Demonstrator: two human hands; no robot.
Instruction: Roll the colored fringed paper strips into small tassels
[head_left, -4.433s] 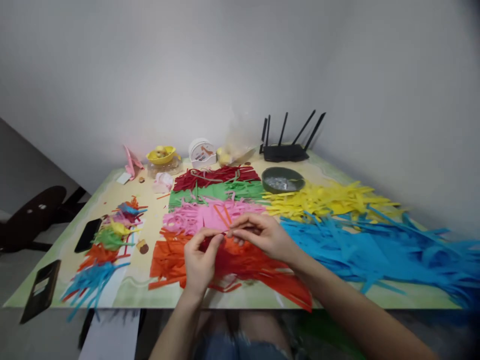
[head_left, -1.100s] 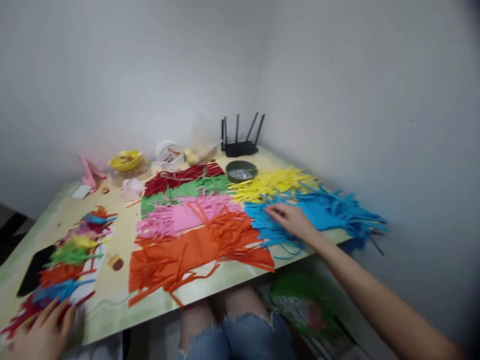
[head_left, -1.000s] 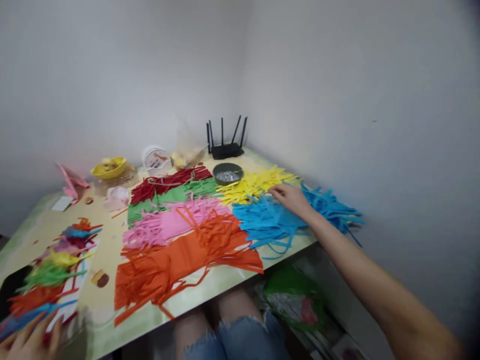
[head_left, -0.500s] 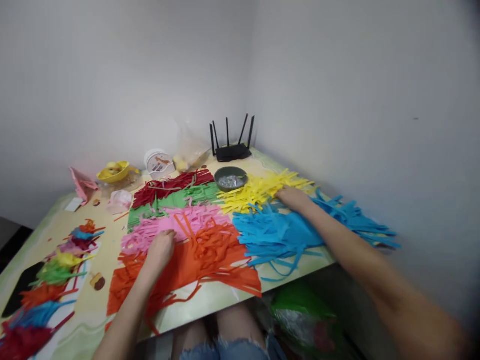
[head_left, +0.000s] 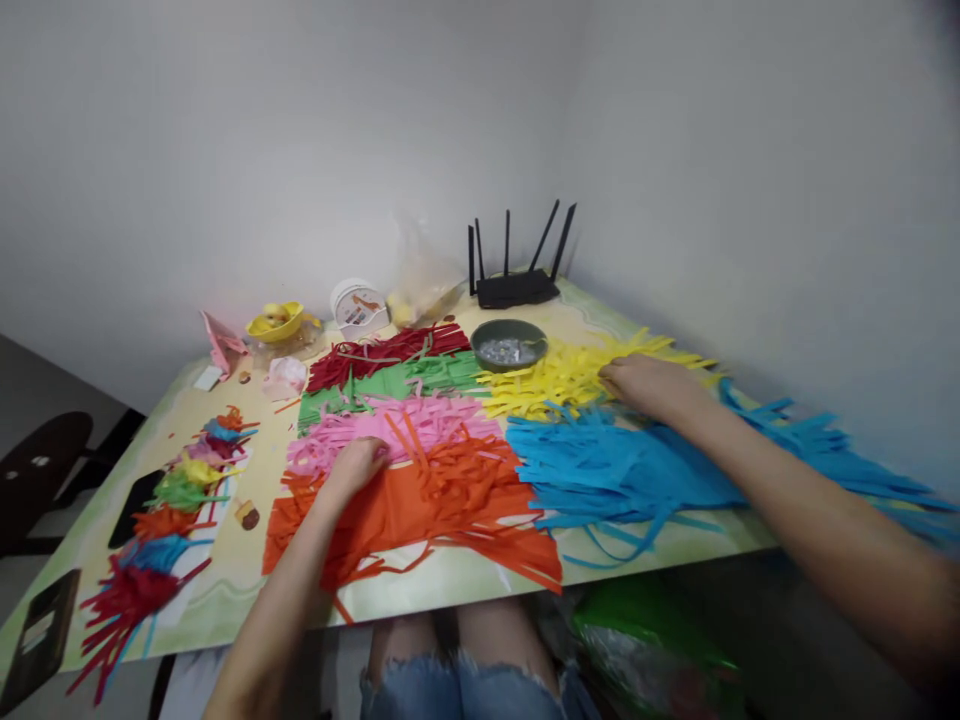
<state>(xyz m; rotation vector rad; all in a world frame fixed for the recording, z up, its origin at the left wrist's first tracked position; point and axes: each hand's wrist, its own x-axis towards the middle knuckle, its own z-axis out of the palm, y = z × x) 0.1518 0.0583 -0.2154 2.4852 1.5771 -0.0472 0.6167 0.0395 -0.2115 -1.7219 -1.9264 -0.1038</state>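
Note:
My left hand (head_left: 355,470) rests with curled fingers where the pink fringed strips (head_left: 409,420) meet the orange fringed strips (head_left: 450,495). What lies between its fingers is hidden. On the right, my right hand (head_left: 646,387) bends over the yellow fringed strips (head_left: 566,378), its fingertips closed on them. Below that forearm spreads a blue fringed bundle (head_left: 615,465), which runs on to the right under the arm. Green fringed strips (head_left: 390,388) and dark red fringed strips (head_left: 386,355) lie behind the pink ones.
A dark bowl (head_left: 510,345) of small clear pieces stands behind the yellow strips, near a black router (head_left: 517,290). Small multicoloured tassels (head_left: 180,490) line the left, beside a black phone (head_left: 137,507). A yellow dish (head_left: 274,322) and plastic bag (head_left: 424,280) sit at the back.
The whole view has shifted, so the table's things appear further right and more of its left side shows. Both hands stay at about the same strips.

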